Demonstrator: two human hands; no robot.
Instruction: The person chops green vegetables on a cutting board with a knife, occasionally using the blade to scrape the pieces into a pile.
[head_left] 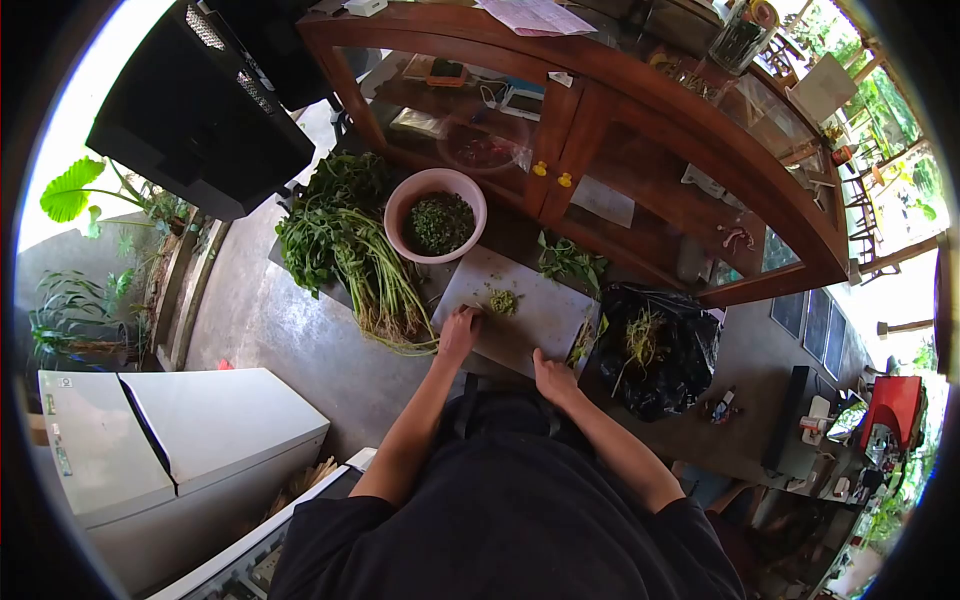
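A pale cutting board (545, 305) lies in front of me with a small heap of chopped greens (503, 302) on it. My left hand (460, 331) is closed at the board's left edge, its fingertips bent over the surface near the heap. At the board's near right corner my right hand (554, 378) is closed, thumb pointing forward; I cannot tell what its fingers hold. Beyond the board stands a pink bowl (394, 222) partly filled with cut greens (440, 224). A large bunch of leafy stems (355, 250) lies to the left, roots toward my left hand.
A leafy sprig (570, 262) lies at the board's far edge. To the right, a black plastic bag (665, 375) has root trimmings (643, 338) on it. A wooden glass-fronted cabinet (590, 130) stands behind. A white refrigerator (215, 425) and black speaker (195, 120) are at left.
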